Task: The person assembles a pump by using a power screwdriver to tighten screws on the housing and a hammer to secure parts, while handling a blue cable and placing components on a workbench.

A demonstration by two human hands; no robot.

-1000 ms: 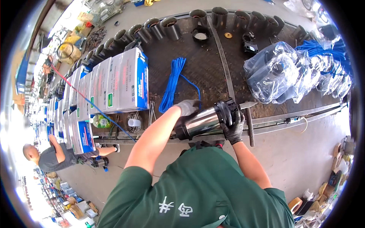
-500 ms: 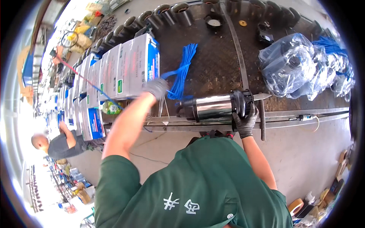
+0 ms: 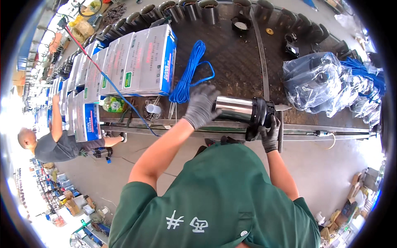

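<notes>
Metal cylinder (image 3: 235,108) lies sideways at the near edge of the tabletop (image 3: 233,58). The right hand (image 3: 270,135) clasps its black end (image 3: 259,111); whether the blurred left hand (image 3: 202,106) grips the other, I cannot tell. Steadying seems underway; shifting it calls for two-ended support.

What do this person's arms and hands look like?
The left hand and right hand wear grey gloves, the right one looking darker. The forearms are bare, without cables. Short dark-green sleeves end near the elbows, part of a green shirt with white lettering.
</notes>
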